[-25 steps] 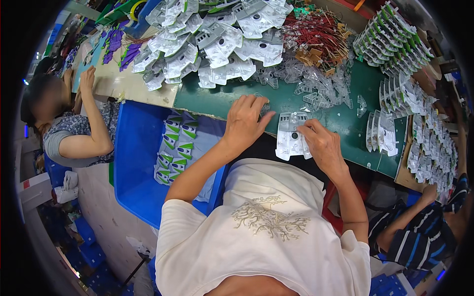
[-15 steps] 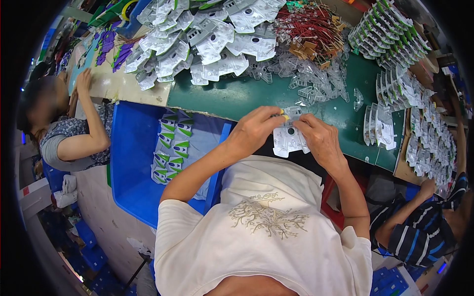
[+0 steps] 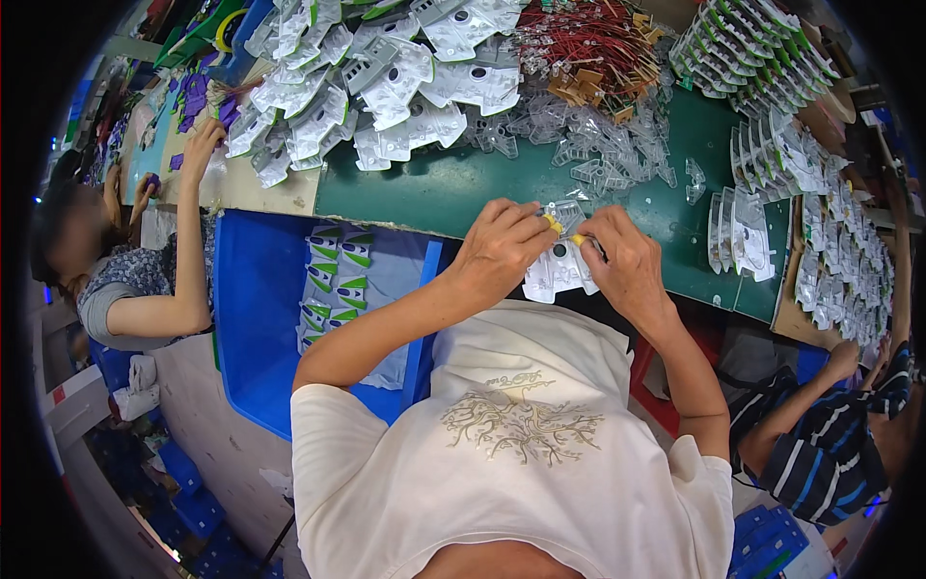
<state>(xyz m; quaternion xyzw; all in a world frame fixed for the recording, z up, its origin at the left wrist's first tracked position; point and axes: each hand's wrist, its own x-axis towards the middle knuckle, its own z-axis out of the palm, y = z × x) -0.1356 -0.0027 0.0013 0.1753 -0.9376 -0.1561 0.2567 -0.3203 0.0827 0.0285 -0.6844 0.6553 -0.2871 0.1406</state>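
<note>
A white plastic housing (image 3: 554, 276) with a dark round hole is held in front of my shirt, at the table's near edge. My left hand (image 3: 502, 251) grips its upper left side with bent fingers. My right hand (image 3: 625, 259) is closed at the upper right side, thumb and fingers pinched against the part. Small yellow covers show on fingertips of both hands. A clear plastic piece (image 3: 567, 209) sits at the housing's top, between the hands; whether it is attached cannot be seen.
Beyond lie a heap of white-and-green housings (image 3: 386, 87), loose clear pieces (image 3: 617, 145) and red wires (image 3: 588, 48). Stacked housings (image 3: 743, 232) stand right. A blue bin (image 3: 253, 318) at left holds green-and-white parts (image 3: 338, 280). Co-workers sit on both sides.
My right fingers have curled and a yellow fingertip now shows. The housing has tilted slightly and the view has shifted a little. At left, the co-worker's arm has reached farther over the table.
</note>
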